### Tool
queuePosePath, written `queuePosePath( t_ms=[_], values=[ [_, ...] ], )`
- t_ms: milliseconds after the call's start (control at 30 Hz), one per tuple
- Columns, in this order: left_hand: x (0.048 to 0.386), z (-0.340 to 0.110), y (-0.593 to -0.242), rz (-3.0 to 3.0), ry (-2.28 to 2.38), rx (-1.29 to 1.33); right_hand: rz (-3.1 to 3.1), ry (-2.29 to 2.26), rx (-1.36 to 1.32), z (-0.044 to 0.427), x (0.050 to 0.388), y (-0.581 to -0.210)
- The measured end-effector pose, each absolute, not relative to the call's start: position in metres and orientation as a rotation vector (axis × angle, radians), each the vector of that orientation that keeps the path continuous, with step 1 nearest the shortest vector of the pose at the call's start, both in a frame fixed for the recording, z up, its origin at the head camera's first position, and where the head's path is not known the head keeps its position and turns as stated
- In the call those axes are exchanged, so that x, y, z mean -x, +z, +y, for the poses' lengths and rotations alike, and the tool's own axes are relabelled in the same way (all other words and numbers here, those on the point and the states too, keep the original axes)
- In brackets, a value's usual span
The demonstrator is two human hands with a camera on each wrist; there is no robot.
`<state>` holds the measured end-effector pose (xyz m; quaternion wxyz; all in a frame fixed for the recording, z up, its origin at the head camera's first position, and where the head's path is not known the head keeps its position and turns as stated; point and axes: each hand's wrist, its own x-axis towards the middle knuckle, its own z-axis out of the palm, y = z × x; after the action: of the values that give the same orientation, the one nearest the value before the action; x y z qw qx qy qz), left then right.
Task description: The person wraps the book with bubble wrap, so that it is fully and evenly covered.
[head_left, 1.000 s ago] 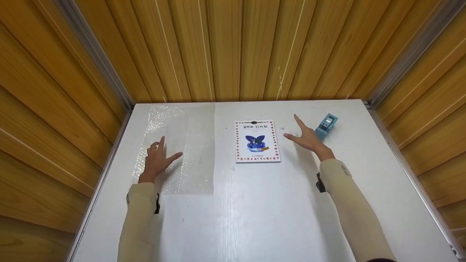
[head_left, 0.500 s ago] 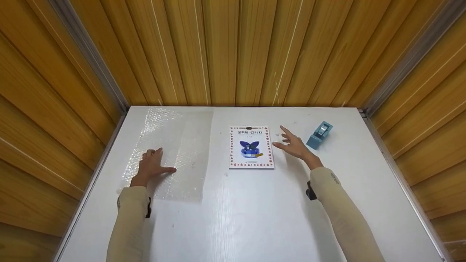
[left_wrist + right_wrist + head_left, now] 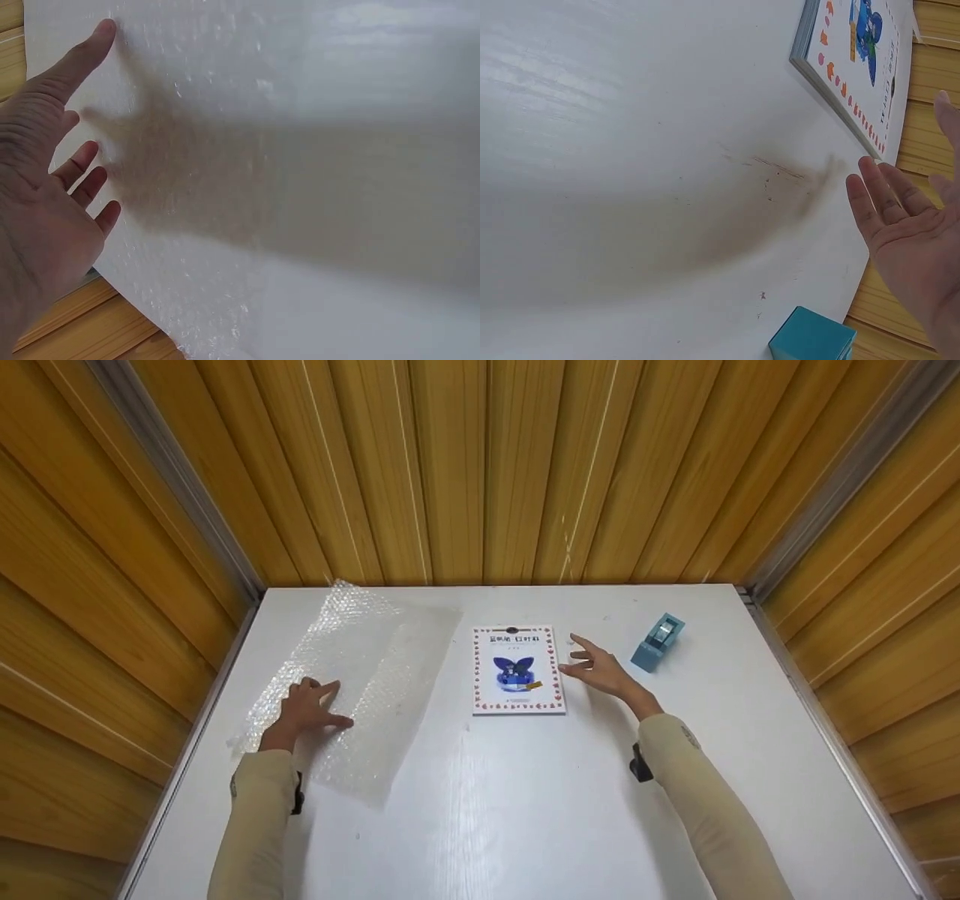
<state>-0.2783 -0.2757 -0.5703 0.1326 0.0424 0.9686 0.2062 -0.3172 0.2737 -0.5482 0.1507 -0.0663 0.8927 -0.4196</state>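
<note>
A clear bubble wrap sheet (image 3: 375, 682) lies slanted on the left of the white table. My left hand (image 3: 306, 712) rests on it with fingers and thumb spread; in the left wrist view the fingertips of this hand (image 3: 56, 172) touch the wrap (image 3: 202, 292). A white book (image 3: 517, 669) with a blue picture and a red leaf border lies flat at the middle. Just right of it is my right hand (image 3: 604, 671), fingers loosely extended and holding nothing. The right wrist view has this hand (image 3: 915, 225) beside the book's corner (image 3: 847, 82).
A teal tape dispenser (image 3: 658, 643) stands to the right, beyond my right hand; part of the dispenser (image 3: 810, 335) shows in the right wrist view. The white table (image 3: 525, 825) is bordered by yellow wooden panels (image 3: 450, 472) at the back and sides.
The bubble wrap has turned from roughly straight to slanted, its near edge shifted closer, as my left hand moved toward me and left. My right hand has moved left and nearer, beside the book.
</note>
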Motion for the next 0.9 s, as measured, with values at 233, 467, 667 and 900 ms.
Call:
queuePosePath(
  t_ms=[233,467,667,900],
  values=[
    [0.279,-0.278,-0.573,2.792,0.762,-0.125,2.544,-1.224,0.208,0.271,0.316,-0.554],
    [0.282,-0.287,-0.575,2.803,0.81,-0.165,2.524,-1.2,0.214,0.265,0.319,-0.558],
    [0.282,-0.289,-0.572,2.792,0.777,-0.155,2.517,-1.178,0.199,0.263,0.32,-0.561],
    [0.282,-0.284,-0.565,2.771,0.759,-0.118,2.505,-1.18,0.204,0.265,0.32,-0.565]
  ],
)
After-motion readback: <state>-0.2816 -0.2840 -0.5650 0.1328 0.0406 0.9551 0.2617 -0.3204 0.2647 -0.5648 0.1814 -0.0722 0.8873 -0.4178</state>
